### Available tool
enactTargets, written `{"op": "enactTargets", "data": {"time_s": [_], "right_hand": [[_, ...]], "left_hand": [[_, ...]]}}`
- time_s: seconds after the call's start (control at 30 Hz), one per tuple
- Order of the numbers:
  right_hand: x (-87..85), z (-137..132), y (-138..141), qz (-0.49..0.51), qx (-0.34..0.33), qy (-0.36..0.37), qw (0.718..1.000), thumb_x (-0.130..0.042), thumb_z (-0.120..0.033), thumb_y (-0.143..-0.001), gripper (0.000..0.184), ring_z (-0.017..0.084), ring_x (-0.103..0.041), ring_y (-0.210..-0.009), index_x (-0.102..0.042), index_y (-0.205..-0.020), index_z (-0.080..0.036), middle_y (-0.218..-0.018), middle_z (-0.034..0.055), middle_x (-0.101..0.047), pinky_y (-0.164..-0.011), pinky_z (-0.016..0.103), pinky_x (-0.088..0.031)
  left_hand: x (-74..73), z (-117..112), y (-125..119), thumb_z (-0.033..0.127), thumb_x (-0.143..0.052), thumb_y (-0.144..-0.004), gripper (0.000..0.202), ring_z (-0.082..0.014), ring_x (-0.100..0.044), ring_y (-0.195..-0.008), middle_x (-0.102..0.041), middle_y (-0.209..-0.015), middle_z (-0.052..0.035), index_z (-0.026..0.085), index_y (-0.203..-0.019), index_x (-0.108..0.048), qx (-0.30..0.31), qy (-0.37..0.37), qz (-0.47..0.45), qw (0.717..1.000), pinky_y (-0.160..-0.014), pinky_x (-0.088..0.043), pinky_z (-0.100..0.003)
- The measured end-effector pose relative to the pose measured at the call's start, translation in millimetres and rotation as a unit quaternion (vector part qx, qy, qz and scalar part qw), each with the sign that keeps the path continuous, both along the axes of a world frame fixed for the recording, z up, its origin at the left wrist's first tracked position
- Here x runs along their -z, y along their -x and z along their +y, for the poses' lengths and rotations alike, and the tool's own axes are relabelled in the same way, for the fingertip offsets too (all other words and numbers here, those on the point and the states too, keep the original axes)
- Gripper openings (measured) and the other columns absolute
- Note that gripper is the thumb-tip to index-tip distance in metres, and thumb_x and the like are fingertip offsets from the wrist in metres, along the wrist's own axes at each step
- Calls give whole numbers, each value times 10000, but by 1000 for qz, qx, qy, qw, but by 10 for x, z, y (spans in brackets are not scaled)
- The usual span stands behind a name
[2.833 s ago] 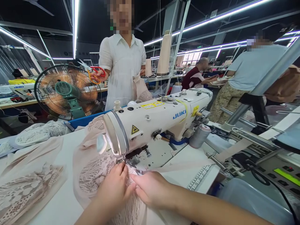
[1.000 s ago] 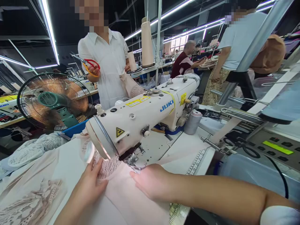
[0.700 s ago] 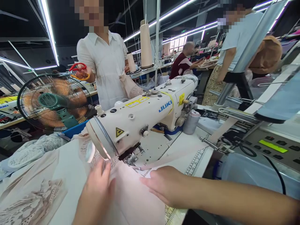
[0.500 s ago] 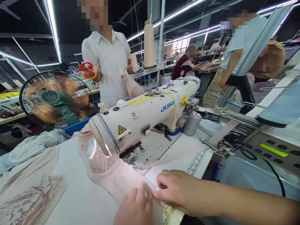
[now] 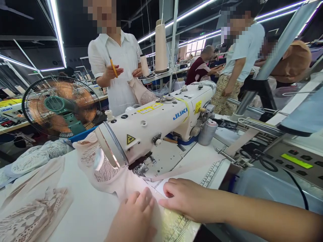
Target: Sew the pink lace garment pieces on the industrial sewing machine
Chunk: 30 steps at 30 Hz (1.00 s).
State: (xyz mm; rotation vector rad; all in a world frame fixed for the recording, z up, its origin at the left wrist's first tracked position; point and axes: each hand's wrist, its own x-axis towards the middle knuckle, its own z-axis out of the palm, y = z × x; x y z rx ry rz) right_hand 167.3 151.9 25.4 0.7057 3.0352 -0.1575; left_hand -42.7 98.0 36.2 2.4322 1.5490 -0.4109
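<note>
Left hand (image 5: 135,215) on pale fabric (image 5: 123,183); translucent bin (image 5: 267,190) at right, contents unclear.

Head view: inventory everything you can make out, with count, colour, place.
machine: 1, white, centre
table: 1, white, beneath machine
fabric: 1, pale pink, at machine's needle end
lace piece: 1, beige, table's left
lace pile: count unclear, whitish, far left
scale: count unclear, whitish, table's right
strip: 1, beige, machine's right
spool: 1, grey, machine's right
cones: 2, beige, behind machine
fan: 1, black and green, back left
panel: 1, grey, right
bin: 1, translucent, lower right
co-workers: at least 3, white, maroon, blue tops, background
scissors: 1, orange, with nearest co-worker
lights: several, white, ceiling
left hand: 1, bare, on fabric
right hand: 1, bare, fabric's right edge
</note>
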Motion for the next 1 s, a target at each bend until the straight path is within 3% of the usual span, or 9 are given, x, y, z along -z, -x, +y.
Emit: {"op": "enactTargets", "data": {"time_s": [0.17, 0.37, 0.5, 0.73, 0.87, 1.0], "right_hand": [[-7, 88, 85, 14, -8, -7, 1000, -498, -183, -800, 210, 174, -415, -729, -602, -977, -222, -844, 43, -514, -574, 269, -229], [10, 199, 198, 11, -21, -22, 999, -513, -244, -810, 350, 170, -443, -680, -573, -1154, -263, -860, 58, -546, -532, 268, -189], [-32, 242, 278, -19, -13, -15, 1000, -511, -249, -801, 425, 168, -477, -626, -526, -1224, -293, -844, 54, -578, -486, 262, -163], [-103, 248, 424, -82, 16, -29, 996, -534, -170, -749, 414, 189, -550, -596, -526, -1152, -263, -749, 31, -625, -463, 252, -204], [-147, 241, 526, -104, 43, -39, 993, -574, -148, -714, 561, 204, -583, -593, -478, -1246, -295, -686, 16, -622, -475, 250, -273], [-180, 233, 671, -151, 90, -9, 984, -605, -157, -712, 652, 244, -631, -643, -426, -1324, -291, -760, 56, -665, -510, 271, -374]], "left_hand": [[-89, 38, 69, 373, -495, -818, 520, -298, -453, -1216, -384, -1469, -22, 257, -1325, -485, -16, -13, -15, 1000, -977, -438, -488], [-127, 102, 140, 228, -391, -859, 467, -300, -463, -1206, -404, -1455, -50, 245, -1314, -497, -18, -30, 13, 999, -998, -407, -528], [-117, 133, 182, 152, -467, -800, 499, -309, -484, -1185, -428, -1437, -73, 244, -1287, -522, -6, -45, 41, 998, -995, -399, -553], [-49, 195, 252, 167, -513, -777, 537, -312, -513, -1148, -453, -1420, -73, 253, -1307, -506, 22, -39, 47, 998, -960, -437, -526], [-65, 193, 260, 179, -432, -856, 446, -283, -522, -1125, -491, -1391, -45, 237, -1287, -530, 11, -70, 33, 997, -965, -441, -486], [-122, 174, 253, 313, -406, -902, 390, -280, -523, -1107, -517, -1366, -37, 227, -1244, -571, -15, -79, 5, 997, -977, -429, -484]]}}
